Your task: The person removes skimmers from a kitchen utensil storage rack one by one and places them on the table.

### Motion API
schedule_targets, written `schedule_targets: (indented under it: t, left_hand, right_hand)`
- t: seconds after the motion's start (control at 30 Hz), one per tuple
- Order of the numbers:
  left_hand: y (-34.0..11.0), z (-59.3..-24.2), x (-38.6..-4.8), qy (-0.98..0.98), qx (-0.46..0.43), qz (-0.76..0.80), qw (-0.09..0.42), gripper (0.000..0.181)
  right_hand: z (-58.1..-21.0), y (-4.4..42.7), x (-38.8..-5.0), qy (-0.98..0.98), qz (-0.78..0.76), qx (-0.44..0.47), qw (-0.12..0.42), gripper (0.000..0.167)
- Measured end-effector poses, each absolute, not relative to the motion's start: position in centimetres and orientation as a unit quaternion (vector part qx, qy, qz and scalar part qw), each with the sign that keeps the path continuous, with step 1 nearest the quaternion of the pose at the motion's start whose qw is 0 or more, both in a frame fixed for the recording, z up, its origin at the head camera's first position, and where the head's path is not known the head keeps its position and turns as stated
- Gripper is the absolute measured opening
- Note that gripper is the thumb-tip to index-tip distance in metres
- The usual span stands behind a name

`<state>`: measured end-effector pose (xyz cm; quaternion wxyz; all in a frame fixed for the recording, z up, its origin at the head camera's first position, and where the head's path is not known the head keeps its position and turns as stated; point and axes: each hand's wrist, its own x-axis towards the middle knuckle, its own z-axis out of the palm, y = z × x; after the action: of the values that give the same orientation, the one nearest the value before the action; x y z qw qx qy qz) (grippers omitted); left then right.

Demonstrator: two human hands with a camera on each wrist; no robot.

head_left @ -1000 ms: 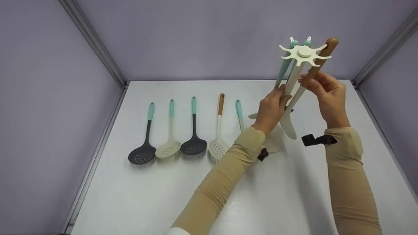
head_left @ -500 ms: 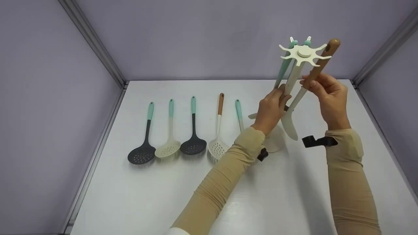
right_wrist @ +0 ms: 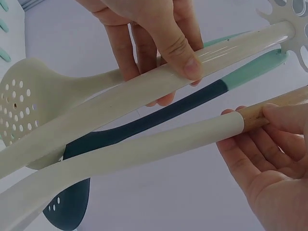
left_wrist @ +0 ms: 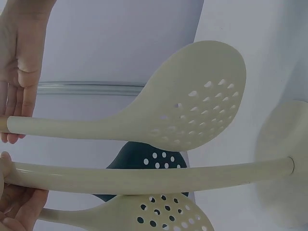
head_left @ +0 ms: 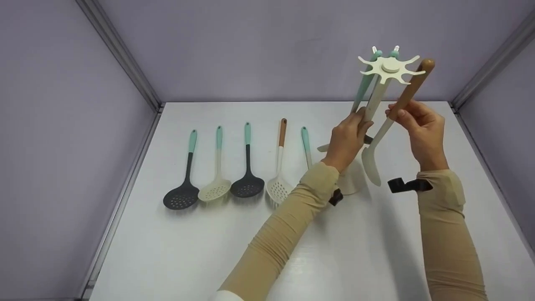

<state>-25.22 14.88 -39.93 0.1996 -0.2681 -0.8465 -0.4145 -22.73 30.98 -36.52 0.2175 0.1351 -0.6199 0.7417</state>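
My left hand grips the pole of a cream utensil stand with a star-shaped hook top. On my right, the right hand pinches the brown handle of a white skimmer, near where it meets the white shaft. Perforations show in this skimmer's bowl in the left wrist view. Its handle's tip is beside the hooks; I cannot tell whether they touch. Two mint-handled skimmers hang at the stand's far side, one dark and one cream. The left hand partly hides them.
On the white table a row of skimmers lies left of the stand: a dark one, a cream one, another dark one, a brown-handled white one, and a mint-handled one partly behind the left arm. Grey walls enclose the table.
My right hand has moved slightly down with the brown-handled skimmer, so its handle tip sits lower beside the hooks. The left hand stays on the pole.
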Motion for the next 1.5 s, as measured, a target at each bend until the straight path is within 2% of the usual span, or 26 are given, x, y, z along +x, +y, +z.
schedule_targets:
  t: [0.33, 0.67, 1.17, 1.5]
  left_hand:
    - [14.9, -39.8, -25.3, -0.845, -0.267, -0.426, 0.185, 0.037]
    - [15.2, -40.0, -25.1, -0.853, -0.26, -0.416, 0.176, 0.04]
    - [15.1, -40.0, -25.1, -0.856, -0.259, -0.417, 0.163, 0.039]
    - [15.0, -40.1, -25.2, -0.851, -0.26, -0.418, 0.185, 0.039]
  right_hand:
    - [-37.3, 31.6, -22.7, -0.635, 0.733, 0.125, 0.209, 0.023]
    - [-38.4, 32.2, -22.5, -0.655, 0.718, 0.077, 0.221, 0.022]
    - [-39.4, 32.7, -22.6, -0.67, 0.712, 0.054, 0.203, 0.02]
    - [-40.4, 32.6, -23.1, -0.67, 0.721, 0.032, 0.175, 0.012]
